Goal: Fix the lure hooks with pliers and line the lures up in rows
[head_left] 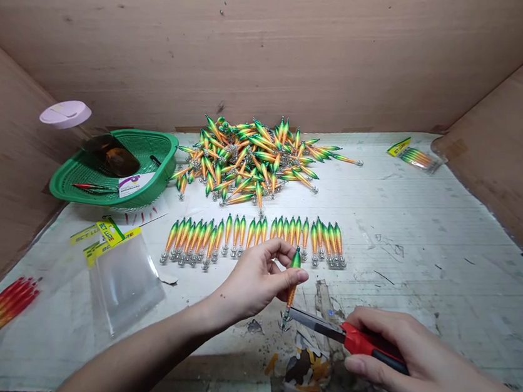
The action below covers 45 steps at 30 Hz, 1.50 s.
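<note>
My left hand (256,280) pinches one green-and-orange squid lure (292,281) upright, hooks down, just in front of a row of the same lures (257,233). My right hand (394,356) grips a red-handled tool (358,340), and its metal tip reaches the lure's lower end. A loose heap of lures (251,157) lies behind the row.
A green basket (150,177) holding dark objects and a card sits at the left, a pink lid (65,114) behind it. Clear bags with yellow headers (116,267) lie at front left, red lures (3,305) at the far left edge, one packed bag (414,155) at back right. Cardboard walls surround.
</note>
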Tool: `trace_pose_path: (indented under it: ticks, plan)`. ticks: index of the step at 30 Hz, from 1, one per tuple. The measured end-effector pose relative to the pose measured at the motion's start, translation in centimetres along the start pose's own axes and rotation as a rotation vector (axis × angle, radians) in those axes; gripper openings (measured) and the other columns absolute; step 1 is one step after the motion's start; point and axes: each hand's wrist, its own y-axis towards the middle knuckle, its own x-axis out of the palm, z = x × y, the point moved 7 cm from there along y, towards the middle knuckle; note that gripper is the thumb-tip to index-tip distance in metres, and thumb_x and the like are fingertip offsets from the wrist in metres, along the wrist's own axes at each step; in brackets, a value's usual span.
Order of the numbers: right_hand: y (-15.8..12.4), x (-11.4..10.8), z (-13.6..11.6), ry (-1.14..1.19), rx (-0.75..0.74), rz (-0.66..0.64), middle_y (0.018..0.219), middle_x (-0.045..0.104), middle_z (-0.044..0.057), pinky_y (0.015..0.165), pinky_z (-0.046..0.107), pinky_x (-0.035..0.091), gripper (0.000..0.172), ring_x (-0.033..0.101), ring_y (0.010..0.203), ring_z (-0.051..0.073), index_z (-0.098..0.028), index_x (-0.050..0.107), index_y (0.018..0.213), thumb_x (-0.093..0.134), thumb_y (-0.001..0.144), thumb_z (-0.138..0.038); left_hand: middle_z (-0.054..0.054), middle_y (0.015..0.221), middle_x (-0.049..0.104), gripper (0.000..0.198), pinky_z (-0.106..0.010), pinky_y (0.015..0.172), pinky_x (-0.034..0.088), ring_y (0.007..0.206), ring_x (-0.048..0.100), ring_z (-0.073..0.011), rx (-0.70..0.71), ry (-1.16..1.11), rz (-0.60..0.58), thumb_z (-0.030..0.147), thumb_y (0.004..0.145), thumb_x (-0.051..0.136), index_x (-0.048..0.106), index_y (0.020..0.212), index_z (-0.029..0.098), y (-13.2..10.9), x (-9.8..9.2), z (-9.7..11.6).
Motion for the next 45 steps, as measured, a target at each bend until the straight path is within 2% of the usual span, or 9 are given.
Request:
trace_pose_path:
  ticks: [5, 12, 18, 27, 31, 35, 39, 41, 45]
  plan:
    - [0.1, -0.1, -0.2, 0.013, -0.026, -0.033, 0.062, 0.065, 0.002, 0.065, 0.028, 0.054, 0.045, 0.066, 0.073, 0.025, -0.027, 0.073, 0.089, 0.061, 0.078, -0.069, 0.006, 0.080, 0.050, 0.042, -0.023, 0.050, 0.053, 0.055, 0.058, -0.0064, -0.008, -0.043, 0.012, 0.040, 0.067, 0.085, 0.056, 0.086, 0.017, 0.0, -0.2, 0.3]
    - [0.4, 0.2, -1.0, -0.019, -0.054, -0.318, 0.085, 0.075, 0.006, 0.067, 0.030, 0.053, 0.050, 0.069, 0.078, 0.024, -0.023, 0.072, 0.081, 0.053, 0.085, -0.069, 0.007, 0.071, 0.053, 0.049, -0.021, 0.051, 0.050, 0.058, 0.057, -0.0076, -0.081, -0.124, -0.023, 0.041, 0.059, 0.091, 0.058, 0.086, 0.016, -0.2, -0.3, 0.1]
    - [0.3, 0.7, -0.4, 0.016, -0.016, -0.369, 0.088, 0.076, 0.005, 0.074, 0.031, 0.055, 0.051, 0.070, 0.083, 0.025, -0.025, 0.075, 0.091, 0.053, 0.084, -0.070, 0.003, 0.070, 0.063, 0.050, -0.023, 0.055, 0.050, 0.065, 0.064, -0.0120, -0.156, -0.153, -0.086, 0.041, 0.059, 0.091, 0.060, 0.089, 0.016, -0.2, -0.5, -0.3]
    - [0.9, -0.5, 0.6, 0.084, -0.116, -0.207, 0.086, 0.078, 0.005, 0.062, 0.027, 0.059, 0.042, 0.073, 0.078, 0.025, -0.026, 0.075, 0.079, 0.060, 0.083, -0.064, -0.007, 0.091, 0.075, 0.049, -0.026, 0.063, 0.052, 0.068, 0.065, -0.0119, -0.199, -0.172, -0.188, 0.045, 0.066, 0.087, 0.070, 0.100, 0.014, -0.3, -0.7, -0.4]
    - [0.5, -1.6, 3.0, 0.062, -0.129, -0.076, 0.075, 0.073, 0.003, 0.058, 0.025, 0.057, 0.031, 0.070, 0.067, 0.022, -0.024, 0.072, 0.080, 0.066, 0.083, -0.055, -0.008, 0.100, 0.072, 0.044, -0.026, 0.069, 0.054, 0.076, 0.068, -0.0135, -0.201, -0.205, -0.205, 0.041, 0.070, 0.085, 0.070, 0.101, 0.014, -0.5, -1.0, -1.0]
    - [-0.7, -2.5, 6.7, 0.065, -0.037, 0.161, 0.077, 0.074, 0.003, 0.061, 0.025, 0.058, 0.032, 0.072, 0.070, 0.022, -0.025, 0.073, 0.084, 0.068, 0.080, -0.056, -0.001, 0.085, 0.062, 0.033, -0.030, 0.074, 0.057, 0.077, 0.070, -0.0160, -0.164, -0.134, -0.121, 0.032, 0.079, 0.075, 0.064, 0.106, 0.015, 0.9, -1.0, -1.1]
    - [-1.8, -2.3, 10.4, 0.070, 0.121, 0.369, 0.077, 0.075, 0.004, 0.063, 0.025, 0.059, 0.037, 0.073, 0.068, 0.021, -0.023, 0.073, 0.084, 0.067, 0.079, -0.059, 0.000, 0.089, 0.060, 0.038, -0.029, 0.074, 0.056, 0.077, 0.069, -0.0142, -0.017, 0.335, -0.017, 0.024, 0.090, 0.058, 0.052, 0.128, 0.021, 5.7, 2.3, 0.8]
    - [-2.3, -1.7, 11.7, 0.128, 0.175, 0.396, 0.080, 0.076, 0.004, 0.064, 0.023, 0.059, 0.040, 0.074, 0.073, 0.022, -0.022, 0.073, 0.087, 0.067, 0.079, -0.060, 0.000, 0.088, 0.065, 0.038, -0.026, 0.073, 0.053, 0.079, 0.068, -0.0148, 0.048, 0.626, -0.037, 0.024, 0.090, 0.056, 0.053, 0.128, 0.023, 9.0, 5.5, 1.6]
    - [-3.4, -0.8, 12.9, 0.214, 0.203, 0.410, 0.086, 0.077, 0.005, 0.063, 0.021, 0.059, 0.041, 0.075, 0.077, 0.022, -0.021, 0.074, 0.095, 0.068, 0.079, -0.058, -0.004, 0.092, 0.073, 0.036, -0.033, 0.084, 0.051, 0.094, 0.068, -0.0228, 0.065, 0.850, -0.024, 0.021, 0.086, 0.059, 0.060, 0.122, 0.023, 14.5, 10.3, 1.6]
